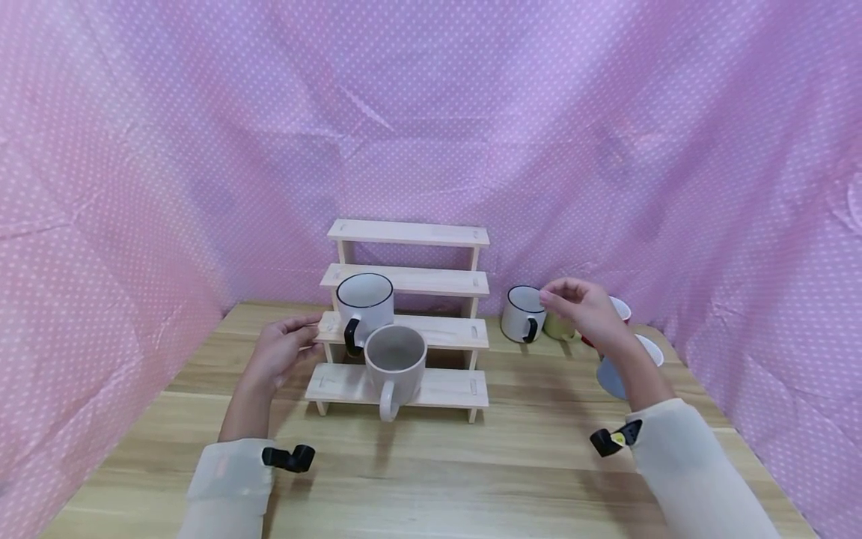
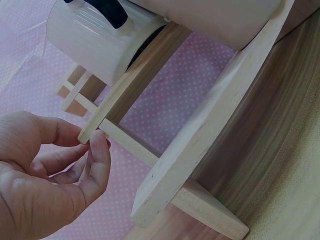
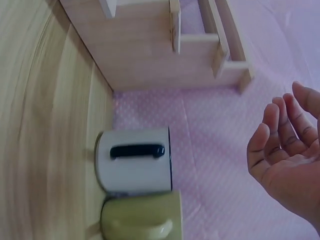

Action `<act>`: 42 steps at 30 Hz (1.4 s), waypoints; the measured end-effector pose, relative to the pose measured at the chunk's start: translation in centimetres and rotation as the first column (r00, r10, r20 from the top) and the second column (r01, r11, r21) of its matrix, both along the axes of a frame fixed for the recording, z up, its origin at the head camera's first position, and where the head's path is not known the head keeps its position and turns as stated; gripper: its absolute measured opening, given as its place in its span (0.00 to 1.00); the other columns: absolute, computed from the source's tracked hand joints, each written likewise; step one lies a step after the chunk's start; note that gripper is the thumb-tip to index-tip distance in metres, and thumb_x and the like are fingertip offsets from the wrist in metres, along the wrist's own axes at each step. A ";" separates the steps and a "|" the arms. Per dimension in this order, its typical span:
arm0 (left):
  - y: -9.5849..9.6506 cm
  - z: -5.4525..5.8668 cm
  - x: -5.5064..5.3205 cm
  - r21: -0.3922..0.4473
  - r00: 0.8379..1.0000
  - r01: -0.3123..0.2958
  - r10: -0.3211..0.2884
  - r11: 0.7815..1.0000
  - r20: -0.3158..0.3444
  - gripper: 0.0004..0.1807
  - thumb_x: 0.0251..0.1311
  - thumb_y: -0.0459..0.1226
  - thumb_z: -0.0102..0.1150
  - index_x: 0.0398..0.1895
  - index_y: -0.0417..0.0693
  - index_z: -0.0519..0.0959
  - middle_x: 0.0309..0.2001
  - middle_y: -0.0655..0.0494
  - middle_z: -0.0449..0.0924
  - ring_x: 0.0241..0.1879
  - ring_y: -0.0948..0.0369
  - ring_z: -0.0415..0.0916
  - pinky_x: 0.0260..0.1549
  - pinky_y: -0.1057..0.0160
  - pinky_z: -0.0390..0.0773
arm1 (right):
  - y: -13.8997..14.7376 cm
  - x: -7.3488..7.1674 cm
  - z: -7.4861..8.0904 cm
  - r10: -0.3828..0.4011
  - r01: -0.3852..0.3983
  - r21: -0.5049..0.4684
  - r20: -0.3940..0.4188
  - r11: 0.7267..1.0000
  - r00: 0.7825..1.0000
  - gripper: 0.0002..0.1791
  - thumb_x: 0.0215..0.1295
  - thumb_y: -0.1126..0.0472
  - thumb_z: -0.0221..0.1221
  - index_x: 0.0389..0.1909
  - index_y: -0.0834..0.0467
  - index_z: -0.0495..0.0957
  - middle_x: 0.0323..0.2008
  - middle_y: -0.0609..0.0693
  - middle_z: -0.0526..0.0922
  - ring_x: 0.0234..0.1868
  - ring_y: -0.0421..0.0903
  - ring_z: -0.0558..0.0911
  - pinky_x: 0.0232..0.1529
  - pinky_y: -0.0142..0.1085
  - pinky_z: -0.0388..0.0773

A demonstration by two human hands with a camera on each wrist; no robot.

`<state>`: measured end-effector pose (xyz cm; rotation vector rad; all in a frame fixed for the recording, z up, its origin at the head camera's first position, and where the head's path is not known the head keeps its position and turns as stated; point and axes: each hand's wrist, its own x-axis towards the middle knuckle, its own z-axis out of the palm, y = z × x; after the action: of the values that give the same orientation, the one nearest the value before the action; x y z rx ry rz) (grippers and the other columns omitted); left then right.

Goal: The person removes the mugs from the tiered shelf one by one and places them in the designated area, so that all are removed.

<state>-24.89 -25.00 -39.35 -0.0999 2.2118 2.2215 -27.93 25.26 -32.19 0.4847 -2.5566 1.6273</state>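
Observation:
My left hand (image 1: 277, 353) pinches the left end of the second tier of a pale wooden stepped rack (image 1: 411, 232). In the left wrist view, the thumb and fingertips (image 2: 100, 137) meet at that board's end. On the second tier sits a white mug with a black rim and handle (image 1: 367, 305); a beige mug (image 1: 405, 383) stands on the lowest one. My right hand (image 1: 589, 314) holds nothing, raised with loosely bent fingers above a row of mugs. Nearest to it are a white black-rimmed mug (image 1: 517, 320) and a green mug (image 1: 556, 327).
Farther right, partly hidden by the right hand and forearm, are a red mug with a white inside (image 1: 619, 306) and a blue-grey mug (image 1: 609, 380). All rest on a wooden table (image 1: 417, 479). A pink dotted curtain (image 1: 431, 112) surrounds the table's back and sides.

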 end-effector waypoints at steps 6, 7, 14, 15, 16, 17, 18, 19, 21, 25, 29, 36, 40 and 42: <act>0.1 -0.2 -0.1 0.001 1.000 -0.003 0.003 1.000 -0.005 0.25 0.76 0.30 0.50 0.71 0.26 0.65 0.48 0.54 0.74 0.41 0.65 0.77 0.48 0.67 0.85 | -3.5 -0.9 0.9 0.064 -0.062 0.079 -0.018 0.995 0.998 0.20 0.73 0.51 0.63 0.51 0.65 0.81 0.40 0.53 0.85 0.45 0.52 0.83 0.44 0.36 0.84; 0.1 -0.2 0.0 0.004 1.000 -0.004 0.004 1.000 -0.007 0.25 0.76 0.30 0.50 0.71 0.26 0.65 0.48 0.54 0.74 0.41 0.64 0.77 0.48 0.67 0.86 | -4.2 -1.0 1.0 0.077 -0.074 0.092 -0.025 0.993 0.997 0.19 0.73 0.52 0.63 0.50 0.65 0.82 0.40 0.53 0.85 0.45 0.53 0.83 0.45 0.38 0.85; -0.1 -0.2 0.1 -0.003 1.000 -0.005 0.005 1.000 -0.007 0.25 0.76 0.30 0.50 0.71 0.27 0.65 0.49 0.54 0.74 0.41 0.65 0.77 0.49 0.67 0.85 | -8.8 -1.5 1.8 0.203 -0.201 0.070 -0.028 0.977 0.979 0.15 0.73 0.56 0.63 0.51 0.63 0.83 0.41 0.55 0.87 0.44 0.50 0.86 0.46 0.46 0.88; -0.1 -0.2 0.2 -0.003 1.000 -0.004 0.004 1.000 -0.005 0.25 0.76 0.30 0.50 0.71 0.27 0.65 0.49 0.54 0.74 0.41 0.66 0.77 0.48 0.67 0.85 | -9.4 -1.5 1.9 0.220 -0.217 0.071 -0.031 0.974 0.975 0.15 0.73 0.56 0.63 0.51 0.63 0.83 0.41 0.54 0.87 0.43 0.49 0.86 0.45 0.45 0.88; -0.1 -0.2 0.2 -0.002 1.000 -0.003 0.003 1.000 -0.004 0.25 0.76 0.30 0.50 0.71 0.26 0.65 0.49 0.54 0.74 0.41 0.66 0.78 0.48 0.67 0.85 | -10.1 -1.3 1.9 0.238 -0.235 0.076 -0.039 0.969 0.970 0.14 0.73 0.57 0.63 0.51 0.63 0.84 0.40 0.54 0.88 0.42 0.49 0.86 0.44 0.44 0.88; -0.1 -0.2 0.3 -0.003 1.000 -0.002 0.002 1.000 -0.002 0.25 0.76 0.30 0.50 0.71 0.26 0.64 0.50 0.55 0.75 0.41 0.66 0.78 0.48 0.68 0.85 | -10.7 -1.2 2.0 0.256 -0.252 0.080 -0.044 0.964 0.966 0.14 0.73 0.57 0.63 0.51 0.63 0.84 0.40 0.54 0.88 0.41 0.49 0.86 0.42 0.41 0.88; -0.1 -0.2 0.3 0.001 1.000 -0.003 0.003 1.000 -0.002 0.25 0.76 0.30 0.50 0.71 0.26 0.65 0.50 0.55 0.74 0.41 0.66 0.78 0.48 0.68 0.85 | -11.3 -1.1 2.1 0.269 -0.265 0.085 -0.045 0.961 0.962 0.14 0.73 0.57 0.64 0.50 0.63 0.84 0.39 0.53 0.88 0.41 0.49 0.86 0.40 0.39 0.88; -0.1 -0.2 0.3 0.004 1.000 -0.004 0.004 1.000 -0.002 0.25 0.76 0.30 0.50 0.71 0.26 0.65 0.50 0.54 0.74 0.41 0.66 0.77 0.47 0.68 0.85 | -11.9 -1.0 2.2 0.284 -0.279 0.088 -0.048 0.956 0.958 0.14 0.73 0.58 0.64 0.50 0.63 0.84 0.39 0.54 0.88 0.40 0.50 0.86 0.39 0.37 0.87; -0.1 -0.1 0.3 0.004 1.000 -0.003 0.003 1.000 -0.002 0.25 0.76 0.30 0.50 0.71 0.26 0.64 0.50 0.54 0.74 0.41 0.66 0.77 0.48 0.68 0.85 | -13.0 -0.7 2.3 0.309 -0.302 0.107 -0.055 0.947 0.950 0.14 0.72 0.58 0.64 0.50 0.63 0.85 0.39 0.55 0.88 0.39 0.52 0.86 0.37 0.36 0.86; 0.0 0.0 0.3 -0.001 1.000 -0.005 0.005 1.000 0.001 0.25 0.76 0.30 0.50 0.71 0.27 0.64 0.50 0.54 0.74 0.42 0.65 0.77 0.48 0.68 0.85 | -14.8 -0.6 2.5 0.362 -0.349 0.150 -0.064 0.925 0.930 0.15 0.73 0.57 0.64 0.51 0.63 0.85 0.40 0.57 0.88 0.40 0.52 0.85 0.38 0.38 0.86; 0.0 0.0 0.2 -0.006 1.000 -0.001 0.001 1.000 -0.003 0.25 0.76 0.30 0.50 0.71 0.26 0.64 0.49 0.54 0.74 0.42 0.65 0.77 0.49 0.67 0.85 | -16.3 -0.3 2.8 0.413 -0.397 0.179 -0.061 0.900 0.909 0.16 0.73 0.56 0.63 0.53 0.63 0.84 0.42 0.58 0.87 0.42 0.56 0.85 0.44 0.47 0.86; 0.0 -0.1 0.1 -0.006 1.000 0.006 -0.006 1.000 -0.006 0.25 0.76 0.31 0.51 0.71 0.26 0.64 0.49 0.54 0.74 0.42 0.66 0.77 0.51 0.65 0.85 | -18.7 0.8 3.2 0.485 -0.472 0.176 -0.035 0.864 0.874 0.14 0.73 0.57 0.63 0.52 0.62 0.85 0.43 0.56 0.87 0.42 0.58 0.84 0.41 0.40 0.85; 0.0 0.0 0.0 -0.002 1.000 0.001 0.000 1.000 0.002 0.25 0.76 0.31 0.51 0.71 0.27 0.65 0.49 0.54 0.74 0.42 0.66 0.77 0.51 0.65 0.85 | -20.0 1.4 3.2 0.525 -0.510 0.202 -0.028 0.836 0.850 0.14 0.73 0.58 0.63 0.52 0.62 0.86 0.43 0.51 0.88 0.43 0.46 0.84 0.44 0.34 0.84; 0.0 0.0 0.0 0.001 1.000 -0.004 0.004 1.000 0.005 0.25 0.76 0.31 0.51 0.71 0.27 0.65 0.49 0.55 0.75 0.41 0.66 0.77 0.51 0.65 0.85 | -20.6 1.6 3.1 0.536 -0.518 0.226 -0.021 0.825 0.844 0.14 0.73 0.56 0.63 0.52 0.60 0.86 0.43 0.47 0.88 0.44 0.42 0.83 0.47 0.33 0.83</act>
<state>-24.87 -25.02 -39.37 -0.1095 2.2104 2.2213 -26.31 4.64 -29.12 1.3593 -2.6943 1.4059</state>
